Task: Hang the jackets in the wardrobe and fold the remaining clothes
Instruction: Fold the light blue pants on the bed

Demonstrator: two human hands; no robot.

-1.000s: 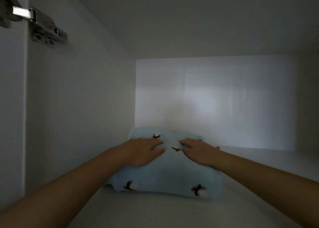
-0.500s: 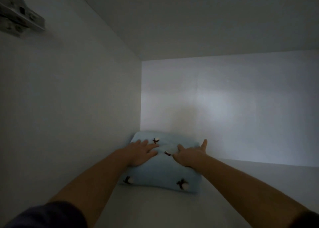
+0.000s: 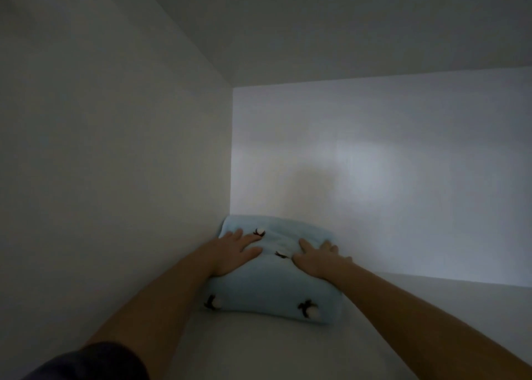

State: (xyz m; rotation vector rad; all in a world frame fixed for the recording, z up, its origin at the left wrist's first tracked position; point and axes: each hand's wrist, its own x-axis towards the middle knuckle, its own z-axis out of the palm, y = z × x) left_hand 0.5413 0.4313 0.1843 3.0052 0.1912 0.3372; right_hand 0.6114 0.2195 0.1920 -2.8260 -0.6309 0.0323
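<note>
We look into a dim white wardrobe compartment. A folded pale blue garment (image 3: 273,281) with small dark-and-white motifs lies on the shelf (image 3: 288,351), pushed into the back left corner against the side wall (image 3: 115,178). Our left hand (image 3: 234,253) lies flat on its top, fingers spread. Our right hand (image 3: 319,257) presses beside it, fingers straight and reaching over the garment's far right edge. A dark sleeve (image 3: 92,362) shows at lower left.

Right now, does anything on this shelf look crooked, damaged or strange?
Nothing stands out. The folded light-blue garment lies flat on the shelf, in its back left corner; the left hand and the right hand rest flat on top of it.
</note>
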